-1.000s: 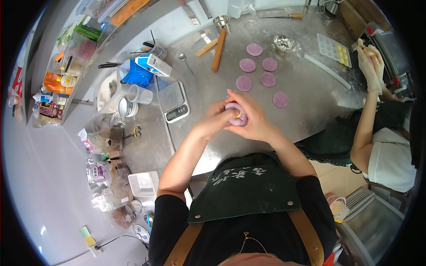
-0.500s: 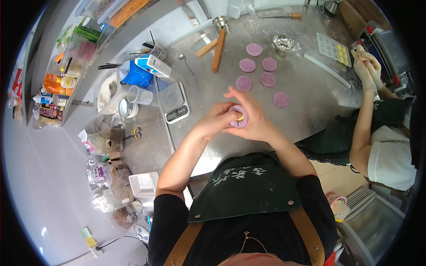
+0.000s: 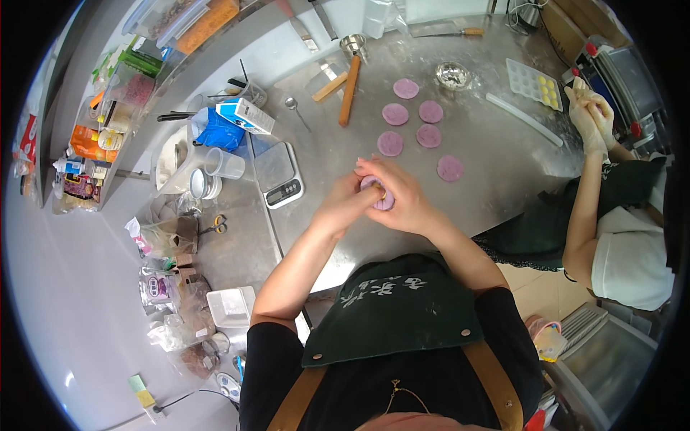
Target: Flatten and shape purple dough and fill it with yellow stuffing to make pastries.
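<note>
Purple dough (image 3: 384, 201) with a small bit of yellow filling showing is held between both of my hands, above the steel table's front half. My left hand (image 3: 345, 202) is closed on it, with the thumb pressed over the filling. My right hand (image 3: 402, 192) wraps round the dough's other side, fingers curled over the top. Several flat purple dough discs (image 3: 406, 88) lie on the table (image 3: 474, 201) just beyond my hands. A white kitchen scale (image 3: 284, 191) stands to their left.
Wooden rollers (image 3: 349, 93), a spoon (image 3: 291, 103), a metal bowl (image 3: 453, 75), a tray of yellow balls (image 3: 535, 85) and a white rod (image 3: 525, 120) are at the back. Tubs and bags (image 3: 219, 164) crowd the left. A co-worker's gloved hands (image 3: 591, 122) are at the right, holding something indistinct.
My right hand's fingers have folded in over the dough, so less of the filling shows. The view has shifted slightly. The co-worker's hands have moved a little left.
</note>
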`<state>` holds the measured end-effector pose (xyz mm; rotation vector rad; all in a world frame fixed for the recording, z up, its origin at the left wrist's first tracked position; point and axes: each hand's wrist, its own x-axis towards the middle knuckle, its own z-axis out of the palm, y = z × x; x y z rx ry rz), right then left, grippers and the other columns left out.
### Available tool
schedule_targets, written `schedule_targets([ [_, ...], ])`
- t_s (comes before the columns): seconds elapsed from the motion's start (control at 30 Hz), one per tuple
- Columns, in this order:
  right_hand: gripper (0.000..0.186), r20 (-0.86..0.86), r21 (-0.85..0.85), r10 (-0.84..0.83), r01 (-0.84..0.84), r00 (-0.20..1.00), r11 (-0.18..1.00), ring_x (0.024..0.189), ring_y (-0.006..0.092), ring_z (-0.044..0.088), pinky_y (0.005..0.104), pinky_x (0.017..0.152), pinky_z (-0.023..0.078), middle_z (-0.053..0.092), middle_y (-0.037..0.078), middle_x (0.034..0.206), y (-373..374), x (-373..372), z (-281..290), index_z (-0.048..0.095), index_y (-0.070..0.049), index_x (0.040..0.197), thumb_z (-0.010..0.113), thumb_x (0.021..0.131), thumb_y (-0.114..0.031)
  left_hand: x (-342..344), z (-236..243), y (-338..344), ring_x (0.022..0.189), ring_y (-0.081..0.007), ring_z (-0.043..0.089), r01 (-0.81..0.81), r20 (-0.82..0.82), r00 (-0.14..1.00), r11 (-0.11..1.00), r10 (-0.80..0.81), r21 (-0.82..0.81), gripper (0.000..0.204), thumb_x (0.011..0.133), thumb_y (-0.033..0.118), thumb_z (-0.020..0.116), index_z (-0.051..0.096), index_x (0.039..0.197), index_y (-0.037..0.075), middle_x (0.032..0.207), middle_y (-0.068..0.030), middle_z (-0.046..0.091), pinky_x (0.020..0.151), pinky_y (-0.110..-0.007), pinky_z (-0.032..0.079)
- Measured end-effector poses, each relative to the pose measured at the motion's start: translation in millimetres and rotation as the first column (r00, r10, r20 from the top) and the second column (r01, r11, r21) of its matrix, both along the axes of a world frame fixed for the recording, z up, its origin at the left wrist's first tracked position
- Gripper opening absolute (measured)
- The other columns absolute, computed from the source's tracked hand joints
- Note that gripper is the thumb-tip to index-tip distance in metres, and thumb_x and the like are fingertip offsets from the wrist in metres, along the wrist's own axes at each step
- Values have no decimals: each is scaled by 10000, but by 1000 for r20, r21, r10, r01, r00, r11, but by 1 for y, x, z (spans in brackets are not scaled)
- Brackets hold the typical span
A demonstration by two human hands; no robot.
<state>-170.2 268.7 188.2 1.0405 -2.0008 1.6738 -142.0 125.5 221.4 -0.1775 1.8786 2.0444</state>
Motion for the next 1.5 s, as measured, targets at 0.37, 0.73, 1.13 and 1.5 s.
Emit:
schedule_targets([
  [0.37, 727, 93, -42, -97, 101, 991, 994, 952, 310, 639, 389, 886, 508, 646, 124, 1033, 0, 1, 1, 502, -23, 1317, 735, 632, 52, -2, -7, -3, 907, -124, 603, 17, 6, 1000, 1000, -17, -11, 277, 888, 76, 569, 576, 1140, -39, 1000, -69, 629, 755, -249, 483],
  [0.73, 676, 97, -78, -35, 42, 995, 996, 876, 275, 650, 384, 738, 535, 664, 118, 956, -2, 1, -2, 535, -42, 1277, 743, 634, -6, -2, -11, 6, 895, -125, 608, -113, 66, 992, 989, 107, 94, 270, 860, 72, 566, 581, 1111, -26, 1009, -63, 623, 723, -250, 493],
  [1.13, 651, -42, -57, -149, 147, 988, 988, 914, 321, 626, 445, 970, 489, 640, 126, 1003, -7, -5, -19, 535, -37, 1265, 735, 645, -30, 0, -18, 21, 912, -130, 581, -249, -30, 965, 949, 260, 192, 307, 858, 109, 567, 591, 1124, -43, 1004, -74, 617, 759, -254, 466],
  [1.5, 735, -81, -16, -141, 140, 987, 990, 886, 274, 630, 361, 756, 524, 616, 121, 1062, -2, -4, -22, 484, -24, 1330, 728, 639, 34, 1, -15, 21, 928, -133, 598, -158, 46, 987, 972, 153, 171, 312, 877, 89, 554, 581, 1162, -36, 1022, -69, 626, 787, -257, 479],
])
